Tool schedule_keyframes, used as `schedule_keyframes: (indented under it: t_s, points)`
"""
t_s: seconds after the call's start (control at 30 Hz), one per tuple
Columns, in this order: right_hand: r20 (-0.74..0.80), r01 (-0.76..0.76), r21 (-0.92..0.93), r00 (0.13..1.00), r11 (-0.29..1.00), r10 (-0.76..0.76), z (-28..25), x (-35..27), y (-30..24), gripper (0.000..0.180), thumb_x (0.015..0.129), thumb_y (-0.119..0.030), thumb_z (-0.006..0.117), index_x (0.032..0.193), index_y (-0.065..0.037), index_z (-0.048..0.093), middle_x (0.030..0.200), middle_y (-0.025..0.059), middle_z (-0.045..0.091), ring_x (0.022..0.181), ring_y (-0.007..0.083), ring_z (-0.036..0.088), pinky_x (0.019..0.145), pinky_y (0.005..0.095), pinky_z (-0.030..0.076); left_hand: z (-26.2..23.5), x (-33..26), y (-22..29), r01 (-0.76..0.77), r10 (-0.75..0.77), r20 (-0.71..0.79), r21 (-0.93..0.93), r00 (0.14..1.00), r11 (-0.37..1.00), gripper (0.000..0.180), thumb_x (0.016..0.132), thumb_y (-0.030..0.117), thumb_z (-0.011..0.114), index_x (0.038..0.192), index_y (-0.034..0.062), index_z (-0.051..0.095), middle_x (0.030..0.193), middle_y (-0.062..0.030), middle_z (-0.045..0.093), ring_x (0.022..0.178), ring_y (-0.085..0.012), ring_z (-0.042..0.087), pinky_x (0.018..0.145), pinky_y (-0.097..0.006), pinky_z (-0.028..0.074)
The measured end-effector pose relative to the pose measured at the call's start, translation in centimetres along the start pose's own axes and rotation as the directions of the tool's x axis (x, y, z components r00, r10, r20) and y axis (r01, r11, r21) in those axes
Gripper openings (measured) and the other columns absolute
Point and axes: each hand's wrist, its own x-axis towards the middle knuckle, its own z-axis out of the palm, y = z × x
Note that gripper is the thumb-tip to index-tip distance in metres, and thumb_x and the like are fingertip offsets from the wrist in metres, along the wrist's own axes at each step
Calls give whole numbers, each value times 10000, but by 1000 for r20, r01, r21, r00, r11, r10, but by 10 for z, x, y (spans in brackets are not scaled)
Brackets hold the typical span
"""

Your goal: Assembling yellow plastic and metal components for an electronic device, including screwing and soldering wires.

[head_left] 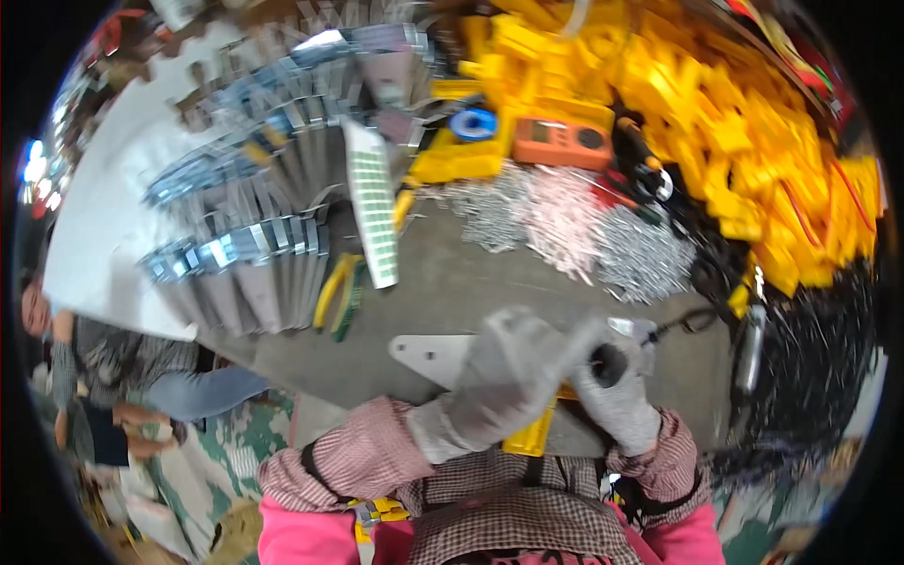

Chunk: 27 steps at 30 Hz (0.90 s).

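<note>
My left hand (pixel 508 377), in a grey glove, reaches over the bench toward my right hand; motion smears its fingers. Under its wrist side lies a pale metal plate (pixel 424 354) with holes and a tapered end. My right hand (pixel 617 400), also gloved, is closed round a tool with a round black end (pixel 608 364); the rest of the tool is mostly hidden. Below and between both hands sits a yellow plastic part (pixel 530 431), close to the bench's front edge. Whether either hand touches it, I cannot tell.
Piles of small screws (pixel 645 254) and pale pink pieces (pixel 565 221) lie beyond my hands. Yellow-and-green pliers (pixel 339 297), a label sheet (pixel 372 202) and stacked metal parts (pixel 245 250) stand left. An orange meter (pixel 562 143), yellow parts (pixel 734 141) and black strips (pixel 810 367) crowd the right.
</note>
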Motion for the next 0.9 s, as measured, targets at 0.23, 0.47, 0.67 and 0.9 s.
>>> schedule_keyframes:
  t_s: [0.23, 0.47, 0.67, 0.9]
  points:
    - [135, 353, -541, 932, 763, -336, -15, -8, -11, 384, 740, -116, 782, 1095, -60, 646, 947, 130, 608, 847, 315, 648, 695, 417, 545, -6, -1, 11, 355, -350, 91, -410, 932, 840, 692, 699, -45, 644, 1377, 43, 543, 862, -61, 600, 894, -222, 555, 908, -338, 444]
    - [228, -136, -98, 961, 986, 155, -22, 5, -2, 202, 839, -171, 694, 994, -43, 675, 774, 70, 652, 650, 132, 596, 609, 307, 498, -8, -2, 17, -113, 118, -36, 112, 992, 987, 679, 679, 28, 684, 1346, 85, 578, 850, -48, 608, 988, -244, 519, 986, -395, 395]
    - [210, -90, -194, 969, 977, 131, -23, 6, -12, 239, 901, -235, 634, 981, -14, 677, 719, 56, 590, 669, 110, 544, 610, 288, 473, -10, 7, 0, 217, -200, 83, -342, 976, 914, 644, 775, -51, 601, 1407, -24, 480, 912, -97, 668, 950, -283, 584, 969, -415, 439]
    - [313, -52, -74, 947, 996, 72, -31, 9, -10, 248, 901, -96, 674, 1143, -43, 648, 989, 143, 672, 907, 331, 676, 757, 395, 553, -11, 5, 4, -39, 37, 33, 61, 999, 997, 621, 768, -20, 650, 1374, 46, 535, 886, -73, 645, 939, -261, 577, 1024, -424, 411]
